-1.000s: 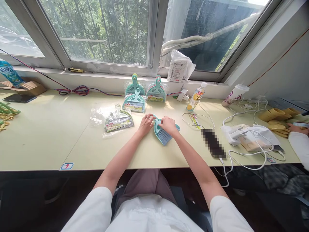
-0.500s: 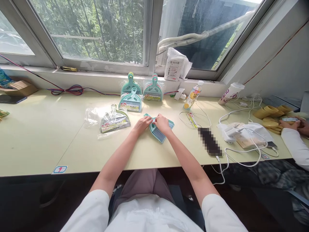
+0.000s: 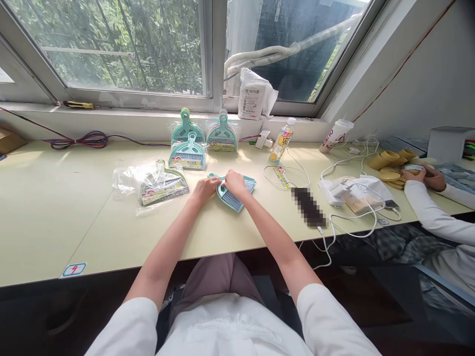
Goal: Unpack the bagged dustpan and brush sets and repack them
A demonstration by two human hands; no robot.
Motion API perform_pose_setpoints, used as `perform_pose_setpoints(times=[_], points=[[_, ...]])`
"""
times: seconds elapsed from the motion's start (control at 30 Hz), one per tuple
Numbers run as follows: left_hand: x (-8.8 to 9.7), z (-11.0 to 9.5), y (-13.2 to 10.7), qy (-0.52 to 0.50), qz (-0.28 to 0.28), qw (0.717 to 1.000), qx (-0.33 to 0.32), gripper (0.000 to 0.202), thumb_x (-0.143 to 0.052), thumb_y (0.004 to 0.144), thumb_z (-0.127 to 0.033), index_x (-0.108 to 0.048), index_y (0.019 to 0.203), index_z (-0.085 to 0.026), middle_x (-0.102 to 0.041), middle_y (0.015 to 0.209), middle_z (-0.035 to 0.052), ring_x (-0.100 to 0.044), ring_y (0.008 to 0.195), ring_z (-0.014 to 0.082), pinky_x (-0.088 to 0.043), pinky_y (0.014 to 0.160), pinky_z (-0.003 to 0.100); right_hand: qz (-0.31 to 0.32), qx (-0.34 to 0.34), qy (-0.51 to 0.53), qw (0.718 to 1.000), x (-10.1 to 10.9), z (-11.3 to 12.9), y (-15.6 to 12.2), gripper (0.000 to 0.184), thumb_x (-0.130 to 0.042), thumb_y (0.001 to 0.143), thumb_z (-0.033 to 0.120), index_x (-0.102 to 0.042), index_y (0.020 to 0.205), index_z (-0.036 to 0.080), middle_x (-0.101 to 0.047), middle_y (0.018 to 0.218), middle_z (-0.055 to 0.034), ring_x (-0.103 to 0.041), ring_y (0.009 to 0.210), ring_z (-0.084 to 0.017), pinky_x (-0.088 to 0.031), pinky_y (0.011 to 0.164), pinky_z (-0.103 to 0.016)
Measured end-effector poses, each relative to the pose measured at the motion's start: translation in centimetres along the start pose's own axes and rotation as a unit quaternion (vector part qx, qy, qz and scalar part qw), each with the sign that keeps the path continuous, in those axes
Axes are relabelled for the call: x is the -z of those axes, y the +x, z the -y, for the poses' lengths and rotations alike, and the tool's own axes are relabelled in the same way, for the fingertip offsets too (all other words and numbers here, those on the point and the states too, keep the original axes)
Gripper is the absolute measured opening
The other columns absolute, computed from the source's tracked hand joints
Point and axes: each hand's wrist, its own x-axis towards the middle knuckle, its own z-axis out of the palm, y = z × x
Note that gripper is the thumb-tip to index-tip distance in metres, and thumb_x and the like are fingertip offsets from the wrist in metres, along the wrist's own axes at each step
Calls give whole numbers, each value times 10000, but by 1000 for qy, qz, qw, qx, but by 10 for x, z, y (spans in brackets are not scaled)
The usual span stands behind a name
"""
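A small teal dustpan with a hand brush nested in it lies tilted on the table, its blue-grey bristles facing up. My left hand is closed at its handle end. Over the upper middle, my right hand grips the set with bent fingers, hiding part of the brush. Left of my hands is a wrapped dustpan set in clear plastic. Behind them, a teal set stands in front of two upright stacks of wrapped sets, a left stack and a right stack.
A drink bottle, a loose label card, a blurred-out phone and white cables lie to the right. Beyond are a plastic bag, a paper cup and a co-worker's hands. Coiled wires lie back left.
The camera view has swung to the right, so the table things appear further left. Both my hands stay on the dustpan set, which looks turned slightly flatter.
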Motion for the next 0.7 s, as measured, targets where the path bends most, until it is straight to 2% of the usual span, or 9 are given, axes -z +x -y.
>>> perform_pose_setpoints(times=[0.07, 0.23, 0.4, 0.53, 0.63, 0.7], points=[[-2, 1, -1, -7, -4, 1000, 11, 213, -521, 917, -237, -711, 1012, -250, -704, 1070, 72, -678, 921, 225, -524, 721, 325, 3, 6, -5, 1000, 1, 3, 0, 222, -622, 890, 305, -684, 1013, 132, -624, 1158, -144, -663, 982, -233, -486, 811, -270], [-1, 1, -4, -12, -13, 999, -44, 195, -533, 909, -194, -688, 1026, -211, -684, 1094, 89, -650, 1032, 227, -516, 803, 323, 10, 2, 6, 1000, -1, -1, -6, 237, -625, 890, 352, -684, 998, 149, -628, 1166, -130, -660, 992, -234, -492, 820, -275], [5, -6, -7, 16, 19, 998, -53, 195, -520, 909, -158, -669, 1030, -193, -665, 1102, 105, -646, 1013, 233, -521, 749, 316, 5, -3, 15, 1000, -6, -5, -12, 239, -624, 888, 372, -697, 973, 161, -634, 1162, -118, -661, 981, -239, -496, 809, -294], [7, -8, -10, 53, 5, 996, -72, 256, -463, 918, -113, -654, 1072, -185, -640, 1132, 128, -627, 1027, 240, -523, 730, 320, 7, 10, 37, 999, -7, -10, -21, 252, -549, 926, 363, -718, 993, 188, -632, 1176, -94, -648, 1005, -218, -483, 829, -285], [6, -5, -11, 44, -10, 996, -71, 274, -484, 904, -110, -649, 1103, -199, -617, 1184, 129, -610, 1058, 241, -532, 735, 321, 6, 31, 112, 993, -1, -38, -36, 249, -544, 919, 402, -716, 1061, 291, -623, 1229, -12, -633, 1025, -178, -467, 855, -262], [4, -3, -11, 29, -17, 997, -67, 281, -496, 895, -112, -649, 1112, -205, -611, 1196, 125, -602, 1079, 241, -538, 751, 325, -44, 9, 166, 985, 6, -74, -52, 268, -527, 922, 390, -691, 1120, 313, -603, 1272, 10, -648, 922, -139, -472, 828, -253]])
